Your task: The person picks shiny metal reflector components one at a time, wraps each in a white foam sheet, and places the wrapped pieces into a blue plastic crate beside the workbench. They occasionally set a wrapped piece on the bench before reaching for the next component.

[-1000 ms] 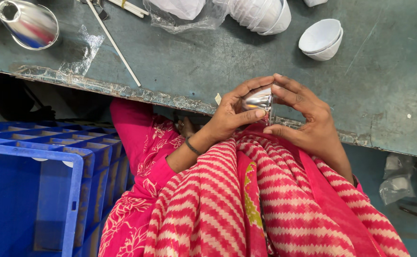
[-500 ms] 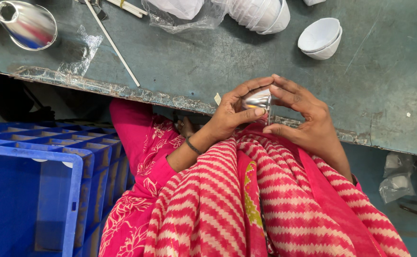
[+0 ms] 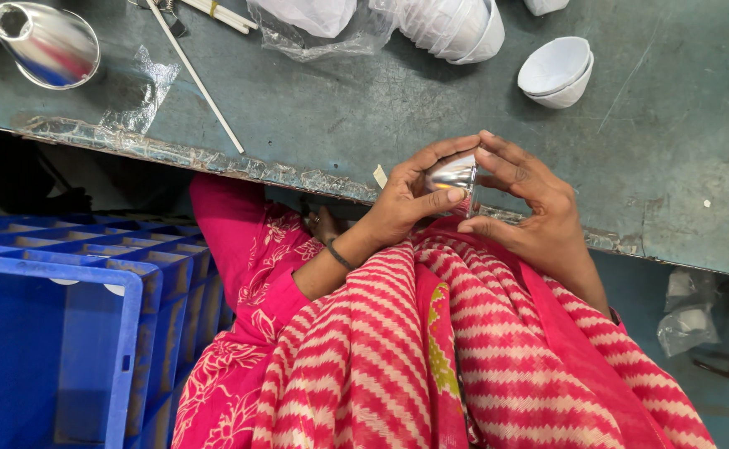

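Both my hands hold a small shiny metal cup-shaped reflector [image 3: 454,175] at the near edge of the green worktable [image 3: 314,108]. My left hand [image 3: 410,195] wraps it from the left, thumb pressed on its side. From the right, my right hand [image 3: 526,208] pinches it with the fingertips. Most of the reflector is hidden between the fingers. My lap in red-and-white striped cloth [image 3: 464,349] lies just below.
Two stacked white cups [image 3: 556,72] stand right of centre on the table; more white cups lie in clear plastic [image 3: 456,25] at the top. A large shiny reflector [image 3: 44,46] and a thin white rod [image 3: 198,79] lie at left. Blue crates [image 3: 56,333] stand at my left.
The two hands have shifted only slightly around the small reflector; their hold on it is the same.
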`<state>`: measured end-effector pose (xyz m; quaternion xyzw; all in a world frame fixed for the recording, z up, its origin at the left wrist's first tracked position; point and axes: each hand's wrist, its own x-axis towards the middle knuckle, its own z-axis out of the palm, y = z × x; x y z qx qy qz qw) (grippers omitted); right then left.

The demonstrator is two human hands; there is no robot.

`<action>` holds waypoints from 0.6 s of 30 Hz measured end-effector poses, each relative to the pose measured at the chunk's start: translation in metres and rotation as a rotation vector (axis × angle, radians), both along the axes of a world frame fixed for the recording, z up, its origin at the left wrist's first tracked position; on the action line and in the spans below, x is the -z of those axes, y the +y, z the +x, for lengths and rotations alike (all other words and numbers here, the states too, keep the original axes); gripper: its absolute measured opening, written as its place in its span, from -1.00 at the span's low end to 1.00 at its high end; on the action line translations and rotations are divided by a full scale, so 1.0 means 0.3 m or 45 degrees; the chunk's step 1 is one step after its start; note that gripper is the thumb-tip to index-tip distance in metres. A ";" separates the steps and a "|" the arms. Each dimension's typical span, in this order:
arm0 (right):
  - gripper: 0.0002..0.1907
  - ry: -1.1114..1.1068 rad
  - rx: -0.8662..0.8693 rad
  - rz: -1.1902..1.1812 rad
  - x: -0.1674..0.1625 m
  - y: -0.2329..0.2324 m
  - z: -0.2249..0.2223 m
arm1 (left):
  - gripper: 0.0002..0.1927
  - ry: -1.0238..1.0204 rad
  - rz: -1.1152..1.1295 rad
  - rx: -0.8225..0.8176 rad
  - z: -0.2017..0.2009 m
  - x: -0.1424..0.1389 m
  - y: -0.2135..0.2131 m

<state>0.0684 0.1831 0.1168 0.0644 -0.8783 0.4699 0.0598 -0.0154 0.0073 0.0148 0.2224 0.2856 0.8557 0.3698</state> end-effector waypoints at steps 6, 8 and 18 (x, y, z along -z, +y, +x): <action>-0.21 -0.066 -0.038 -0.022 -0.002 0.021 -0.005 | -0.36 0.009 -0.020 0.000 -0.001 0.014 0.002; -0.21 -0.060 -0.037 0.009 -0.002 0.023 -0.007 | -0.37 0.056 -0.025 -0.022 -0.002 0.017 0.003; -0.21 -0.046 -0.018 -0.015 -0.001 0.010 -0.012 | -0.35 -0.002 0.019 -0.007 -0.003 0.006 0.003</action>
